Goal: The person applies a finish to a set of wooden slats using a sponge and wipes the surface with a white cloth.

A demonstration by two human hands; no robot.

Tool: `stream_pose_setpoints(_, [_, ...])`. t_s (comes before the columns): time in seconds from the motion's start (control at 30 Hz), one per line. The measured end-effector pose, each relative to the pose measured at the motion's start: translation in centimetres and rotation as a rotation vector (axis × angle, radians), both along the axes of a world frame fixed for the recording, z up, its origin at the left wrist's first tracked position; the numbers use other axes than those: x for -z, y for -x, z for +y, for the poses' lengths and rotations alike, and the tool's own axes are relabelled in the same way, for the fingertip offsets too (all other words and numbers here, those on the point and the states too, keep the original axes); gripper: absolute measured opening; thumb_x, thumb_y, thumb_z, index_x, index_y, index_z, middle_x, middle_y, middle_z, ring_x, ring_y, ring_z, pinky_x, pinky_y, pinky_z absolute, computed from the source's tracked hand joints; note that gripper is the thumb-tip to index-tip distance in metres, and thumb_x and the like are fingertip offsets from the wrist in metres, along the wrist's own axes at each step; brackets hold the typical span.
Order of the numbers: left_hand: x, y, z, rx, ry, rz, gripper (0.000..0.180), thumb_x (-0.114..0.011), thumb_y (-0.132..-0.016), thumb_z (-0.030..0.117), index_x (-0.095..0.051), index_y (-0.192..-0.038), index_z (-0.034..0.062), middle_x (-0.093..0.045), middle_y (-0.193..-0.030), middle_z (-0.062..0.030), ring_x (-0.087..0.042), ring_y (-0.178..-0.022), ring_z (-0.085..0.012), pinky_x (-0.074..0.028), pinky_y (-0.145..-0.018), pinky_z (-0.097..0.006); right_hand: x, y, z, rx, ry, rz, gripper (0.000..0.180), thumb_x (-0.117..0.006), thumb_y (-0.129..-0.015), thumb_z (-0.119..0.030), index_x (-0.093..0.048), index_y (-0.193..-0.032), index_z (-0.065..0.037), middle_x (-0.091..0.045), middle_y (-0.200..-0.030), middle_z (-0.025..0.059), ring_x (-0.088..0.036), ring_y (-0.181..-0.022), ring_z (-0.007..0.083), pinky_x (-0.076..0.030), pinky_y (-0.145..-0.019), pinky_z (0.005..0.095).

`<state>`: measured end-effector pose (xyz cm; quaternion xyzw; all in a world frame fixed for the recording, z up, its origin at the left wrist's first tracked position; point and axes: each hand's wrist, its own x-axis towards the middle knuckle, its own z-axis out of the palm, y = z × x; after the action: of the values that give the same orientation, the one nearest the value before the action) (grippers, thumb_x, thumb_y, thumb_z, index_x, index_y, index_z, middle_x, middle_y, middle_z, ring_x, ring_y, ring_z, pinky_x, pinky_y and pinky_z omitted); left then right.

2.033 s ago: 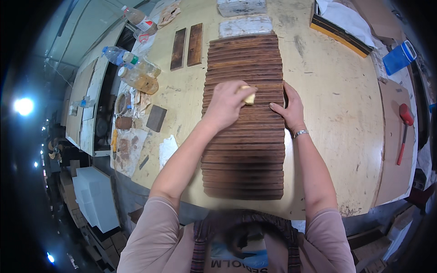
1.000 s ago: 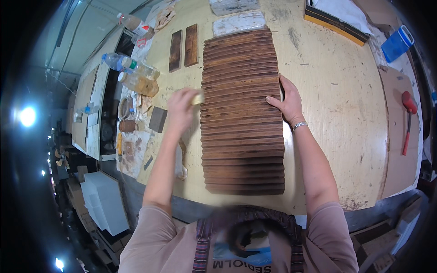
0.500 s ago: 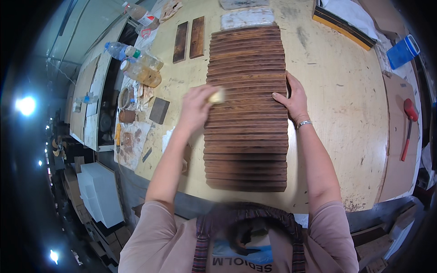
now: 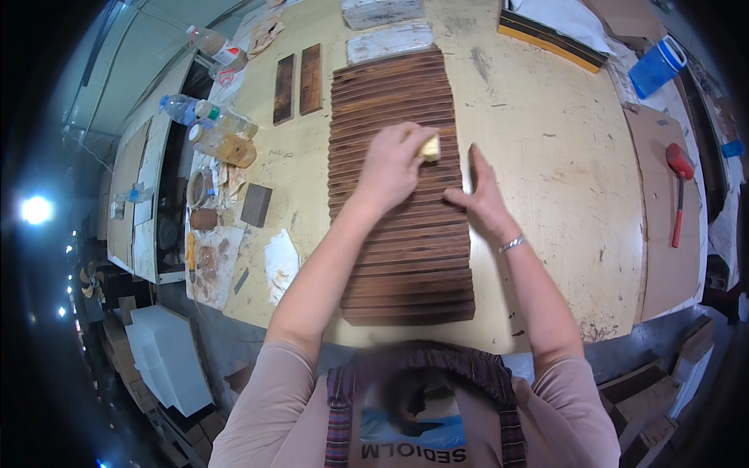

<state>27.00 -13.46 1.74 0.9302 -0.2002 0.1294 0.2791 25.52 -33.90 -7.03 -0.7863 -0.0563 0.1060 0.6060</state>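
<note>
A row of dark brown wooden strips (image 4: pixel 402 234) lies packed side by side on the pale tabletop, forming one long ribbed block. My left hand (image 4: pixel 392 168) is over its upper middle, closed round a small pale yellow sponge (image 4: pixel 431 148) that rests at the strips' surface. Beside the block's right edge, my right hand (image 4: pixel 482 195) has its thumb and fingers apart. The thumb reaches the edge of the strips; whether it touches them I cannot tell. A bracelet (image 4: pixel 511 243) is on the right wrist.
Two loose brown boards (image 4: pixel 310 79) lie left of the block's far end. Several bottles (image 4: pixel 222 146), a dark grey block (image 4: pixel 256 204) and a crumpled white cloth (image 4: pixel 281 265) are on the left. White-wrapped blocks (image 4: pixel 388 43) sit behind. A red mallet (image 4: pixel 679 161) lies on cardboard at right.
My left hand has swept the sponge rightward across the strips from their left edge. My right hand has loosened from the right edge. The whole view has shifted slightly.
</note>
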Motion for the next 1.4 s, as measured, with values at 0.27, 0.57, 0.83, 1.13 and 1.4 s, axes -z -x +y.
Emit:
stream_pose_setpoints(0.27, [1.6, -0.9, 0.7, 0.072, -0.165, 0.09, 0.047, -0.065, -0.077, -0.007, -0.071, -0.117, 0.016, -0.066, -0.115, -0.0072, -0.059, -0.115, -0.0297, -0.044, -0.101, -0.045, 1.7, 2.9, 1.2, -0.011, 0.195, -0.063, 0.111, -0.085, -0.075, -0.032, -0.022, -0.156, 0.008, -0.03, -0.159, 0.03, -0.026, -0.148, 0.0423, -0.022, -0.124, 0.046])
stream_pose_setpoints(0.57, [1.2, 0.7, -2.3, 0.11, -0.13, -0.122, 0.045, -0.06, -0.078, -0.008, -0.07, -0.117, 0.0118, -0.067, -0.12, -0.013, -0.06, -0.117, -0.0333, -0.045, -0.102, -0.045, 1.6, 2.9, 1.4, 0.004, 0.138, -0.05, 0.109, -0.086, -0.073, -0.032, -0.025, -0.155, 0.008, -0.032, -0.158, 0.0291, -0.03, -0.146, 0.0416, -0.025, -0.123, 0.0459])
stream_pose_setpoints(0.83, [2.6, 4.7, 12.9, -0.146, -0.194, -0.108, 0.043, -0.064, -0.077, -0.009, -0.069, -0.114, 0.0142, -0.071, -0.109, -0.0097, -0.066, -0.103, -0.0346, -0.052, -0.091, -0.046, 1.7, 2.9, 1.8, 0.033, 0.137, -0.084, 0.107, -0.087, -0.072, -0.029, -0.029, -0.154, 0.008, -0.037, -0.156, 0.0282, -0.032, -0.145, 0.0398, -0.026, -0.122, 0.0452])
stream_pose_setpoints(1.13, [2.7, 5.3, 5.4, -0.09, -0.059, -0.166, 0.039, -0.067, -0.083, -0.003, -0.068, -0.118, 0.0132, -0.067, -0.117, -0.0137, -0.06, -0.113, -0.0329, -0.047, -0.099, -0.046, 1.2, 2.9, 1.6, 0.021, -0.001, -0.062, 0.1, -0.085, -0.071, -0.019, -0.034, -0.152, 0.006, -0.042, -0.153, 0.0249, -0.038, -0.141, 0.0373, -0.029, -0.121, 0.0434])
stream_pose_setpoints(1.4, [4.2, 8.1, 13.4, -0.196, -0.139, -0.116, 0.049, -0.064, -0.075, -0.01, -0.069, -0.117, 0.0149, -0.069, -0.115, -0.0114, -0.064, -0.108, -0.0352, -0.049, -0.095, -0.048, 0.9, 2.9, 2.0, 0.031, -0.008, -0.072, 0.099, -0.085, -0.071, -0.018, -0.035, -0.152, 0.006, -0.043, -0.151, 0.0249, -0.04, -0.14, 0.037, -0.031, -0.12, 0.0429])
